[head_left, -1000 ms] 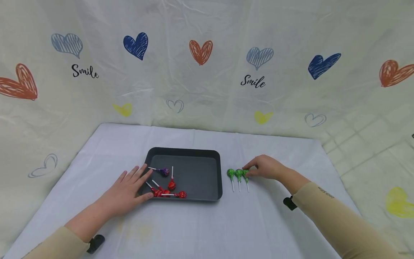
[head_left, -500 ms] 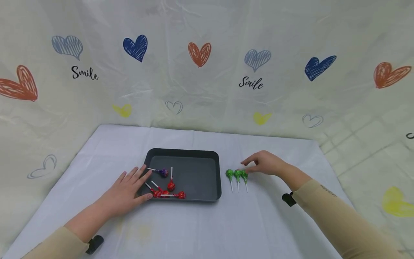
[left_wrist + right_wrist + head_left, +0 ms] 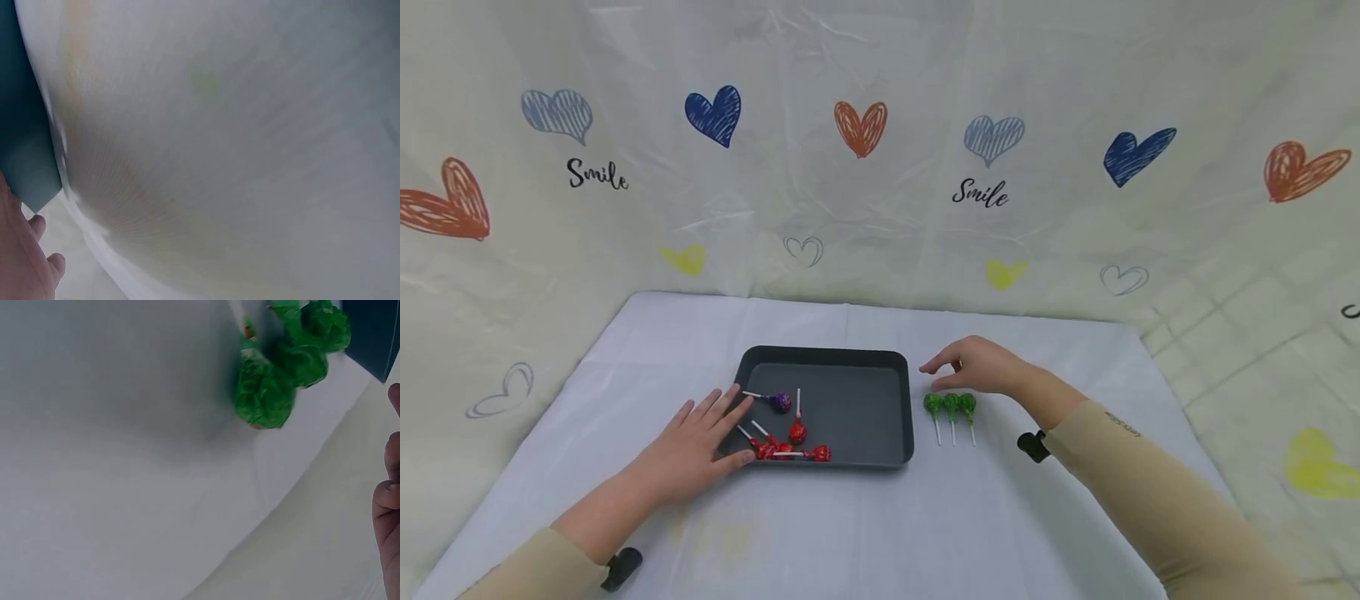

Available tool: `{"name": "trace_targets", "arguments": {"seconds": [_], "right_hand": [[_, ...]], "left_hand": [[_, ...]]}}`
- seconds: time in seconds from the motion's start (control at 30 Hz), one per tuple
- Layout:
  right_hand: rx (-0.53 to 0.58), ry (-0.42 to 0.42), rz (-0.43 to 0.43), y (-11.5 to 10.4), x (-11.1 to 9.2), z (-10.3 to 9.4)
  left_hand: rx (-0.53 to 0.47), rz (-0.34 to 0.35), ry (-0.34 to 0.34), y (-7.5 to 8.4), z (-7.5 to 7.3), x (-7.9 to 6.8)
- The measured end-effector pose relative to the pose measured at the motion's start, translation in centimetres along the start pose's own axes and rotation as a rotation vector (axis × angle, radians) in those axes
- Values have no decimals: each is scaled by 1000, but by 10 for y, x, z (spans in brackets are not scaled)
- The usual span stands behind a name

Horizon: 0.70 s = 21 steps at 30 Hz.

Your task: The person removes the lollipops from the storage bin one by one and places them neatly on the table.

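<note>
My left hand [image 3: 688, 450] rests with spread, straight fingers on the left edge of a dark grey tray [image 3: 857, 408]. Inside the tray lie a purple lollipop [image 3: 780, 402] and several red lollipops [image 3: 797, 431], bunched toward the near left corner. To the right of the tray, three green lollipops [image 3: 951, 404] lie side by side on the cloth, sticks toward me. Just above their heads hovers my right hand [image 3: 981, 367], thumb and fingers apart with nothing between them. The right wrist view shows the green wrapped heads [image 3: 265, 394] close up, apart from the fingers.
A white cloth [image 3: 850, 533] covers the table. Behind it hangs a pale sheet [image 3: 910, 225] printed with hearts and words. In the left wrist view, the tray's side [image 3: 28, 137] stands beside the fingers.
My right hand has let go of the rightmost green lollipop, lifted and moved left over the row toward the tray. My left hand stays in place on the tray.
</note>
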State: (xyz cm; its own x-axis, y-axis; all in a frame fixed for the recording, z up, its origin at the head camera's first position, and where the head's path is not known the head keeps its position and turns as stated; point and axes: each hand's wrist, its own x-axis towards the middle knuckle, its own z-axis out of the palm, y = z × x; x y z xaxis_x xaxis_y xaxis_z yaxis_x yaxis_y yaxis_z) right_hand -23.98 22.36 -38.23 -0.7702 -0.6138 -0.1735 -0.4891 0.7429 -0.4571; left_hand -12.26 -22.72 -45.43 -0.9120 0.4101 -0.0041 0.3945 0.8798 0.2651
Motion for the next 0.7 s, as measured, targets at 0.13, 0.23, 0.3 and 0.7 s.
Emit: {"name": "trace_targets", "arguments": {"seconds": [0.13, 0.23, 0.3, 0.7], "right_hand": [[-38, -18, -43, -17, 18, 4], [-47, -35, -79, -34, 34, 7], [-47, -49, -112, -46, 45, 10], [-106, -107, -240, -102, 93, 20]], "left_hand": [[6, -3, -3, 0, 1, 0], [22, -11, -16, -2, 3, 1], [32, -17, -24, -5, 4, 1], [28, -22, -31, -3, 3, 0]]}}
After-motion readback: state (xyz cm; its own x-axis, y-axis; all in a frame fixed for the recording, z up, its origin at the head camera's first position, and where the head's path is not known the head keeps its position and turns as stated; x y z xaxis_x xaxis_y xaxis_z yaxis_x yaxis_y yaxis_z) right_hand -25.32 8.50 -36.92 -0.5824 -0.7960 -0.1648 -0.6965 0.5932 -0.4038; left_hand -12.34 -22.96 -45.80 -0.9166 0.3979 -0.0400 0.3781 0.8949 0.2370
